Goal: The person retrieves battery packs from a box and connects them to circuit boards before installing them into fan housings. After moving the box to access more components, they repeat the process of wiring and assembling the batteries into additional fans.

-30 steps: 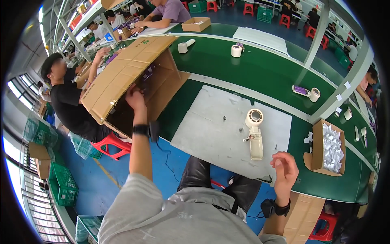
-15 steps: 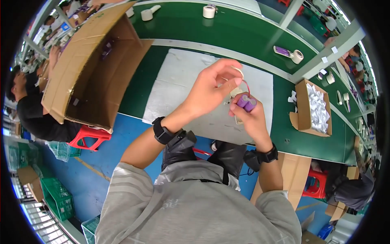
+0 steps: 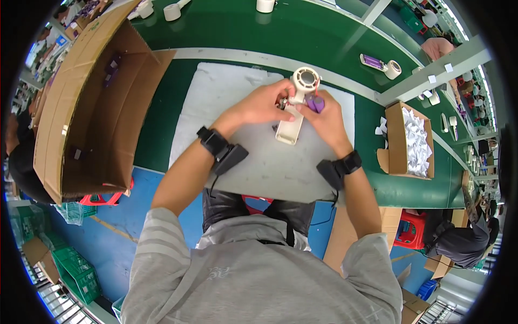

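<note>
A white handheld fan housing (image 3: 290, 129) with a round head lies over the pale work mat (image 3: 243, 170), its open handle toward me. My left hand (image 3: 264, 105) closes on the housing's left side near the neck, its fingertips bent around a small metallic part too tiny to name. In my right hand (image 3: 329, 121) is a pair of purple battery cells (image 3: 315, 103), gripped beside the neck, the thumb against the housing. A short red wire shows near the fan head, above the cells.
A large cardboard box (image 3: 89, 116) lies open on its side at the left. To the right stands a smaller carton (image 3: 397, 141) filled with white pieces. Another fan (image 3: 380, 66) with purple cells lies on the green bench beyond. A metal post (image 3: 440, 70) rises at the far right.
Both hands have lowered around the fan housing, now plainly in view with its head away from me. My left hand has come down from the raised wire to the housing's neck; the cells moved slightly left.
</note>
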Motion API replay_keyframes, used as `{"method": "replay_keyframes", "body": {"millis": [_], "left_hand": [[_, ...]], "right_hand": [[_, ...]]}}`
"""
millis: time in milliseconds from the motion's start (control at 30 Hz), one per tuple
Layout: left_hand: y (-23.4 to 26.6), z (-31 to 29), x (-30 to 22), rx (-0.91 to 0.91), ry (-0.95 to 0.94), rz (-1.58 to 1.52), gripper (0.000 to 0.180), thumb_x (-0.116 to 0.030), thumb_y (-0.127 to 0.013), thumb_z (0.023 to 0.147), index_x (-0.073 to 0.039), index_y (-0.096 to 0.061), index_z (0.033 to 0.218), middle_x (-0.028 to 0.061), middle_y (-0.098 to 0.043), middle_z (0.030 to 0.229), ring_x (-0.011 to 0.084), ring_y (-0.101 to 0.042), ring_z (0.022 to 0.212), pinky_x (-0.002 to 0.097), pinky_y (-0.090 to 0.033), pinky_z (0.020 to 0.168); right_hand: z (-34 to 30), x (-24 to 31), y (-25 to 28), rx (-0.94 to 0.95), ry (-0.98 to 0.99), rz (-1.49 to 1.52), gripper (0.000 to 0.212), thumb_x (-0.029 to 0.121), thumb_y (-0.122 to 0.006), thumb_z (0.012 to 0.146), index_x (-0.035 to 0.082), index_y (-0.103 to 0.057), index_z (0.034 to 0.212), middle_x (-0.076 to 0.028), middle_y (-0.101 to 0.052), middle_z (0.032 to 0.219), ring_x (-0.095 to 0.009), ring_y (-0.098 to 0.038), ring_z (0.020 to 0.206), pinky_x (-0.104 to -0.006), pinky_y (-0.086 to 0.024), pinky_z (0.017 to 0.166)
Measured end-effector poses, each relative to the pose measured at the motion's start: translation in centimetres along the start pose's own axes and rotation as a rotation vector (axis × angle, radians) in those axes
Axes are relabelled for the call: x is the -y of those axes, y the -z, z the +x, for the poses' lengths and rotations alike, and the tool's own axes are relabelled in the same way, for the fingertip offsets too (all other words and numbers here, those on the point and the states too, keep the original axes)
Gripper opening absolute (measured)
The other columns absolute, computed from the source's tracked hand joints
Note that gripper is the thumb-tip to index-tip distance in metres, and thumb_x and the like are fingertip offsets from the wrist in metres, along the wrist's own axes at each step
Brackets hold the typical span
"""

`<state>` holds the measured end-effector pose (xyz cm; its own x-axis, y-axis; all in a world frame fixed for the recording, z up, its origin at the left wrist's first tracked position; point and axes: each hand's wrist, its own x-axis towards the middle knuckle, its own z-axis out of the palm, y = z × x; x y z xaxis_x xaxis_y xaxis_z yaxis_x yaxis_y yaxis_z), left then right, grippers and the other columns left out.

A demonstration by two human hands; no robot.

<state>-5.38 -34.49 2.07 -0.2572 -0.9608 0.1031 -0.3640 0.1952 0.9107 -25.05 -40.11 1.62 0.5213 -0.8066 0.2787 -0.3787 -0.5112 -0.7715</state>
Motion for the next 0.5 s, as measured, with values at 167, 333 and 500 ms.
{"method": "replay_keyframes", "body": {"millis": [167,333,500], "left_hand": [[-0.2,-0.5,0.2,-0.003,0.048,-0.063,0.031,-0.016,-0.078,0.073,-0.006,-0.054,0.089,0.0031,-0.053,0.074,0.0135,-0.049,0.067,0.0283,-0.042,0.062],[0.0,-0.7,0.3,-0.032,-0.062,-0.031,0.030,-0.018,-0.079,0.072,-0.004,-0.055,0.082,0.0049,-0.054,0.066,0.0149,-0.050,0.060,0.0293,-0.042,0.056],[-0.3,-0.9,0.2,0.011,-0.063,0.023,0.030,-0.018,-0.079,0.072,-0.005,-0.056,0.083,0.0049,-0.059,0.071,0.0155,-0.054,0.064,0.0295,-0.043,0.059]], "right_hand": [[0.3,0.1,0.2,-0.030,0.183,0.068,0.023,0.003,-0.075,0.071,0.002,-0.057,0.084,-0.008,-0.062,0.081,-0.020,-0.057,0.076,-0.0295,-0.046,0.069],[-0.2,1.6,0.5,0.040,0.340,-0.039,0.026,-0.002,-0.076,0.065,0.003,-0.055,0.080,-0.009,-0.063,0.083,-0.025,-0.058,0.080,-0.0312,-0.048,0.070],[-0.6,1.9,0.0,-0.006,0.501,-0.168,0.029,0.003,-0.078,0.062,0.006,-0.060,0.084,-0.008,-0.063,0.081,-0.028,-0.060,0.079,-0.0365,-0.050,0.068]]}}
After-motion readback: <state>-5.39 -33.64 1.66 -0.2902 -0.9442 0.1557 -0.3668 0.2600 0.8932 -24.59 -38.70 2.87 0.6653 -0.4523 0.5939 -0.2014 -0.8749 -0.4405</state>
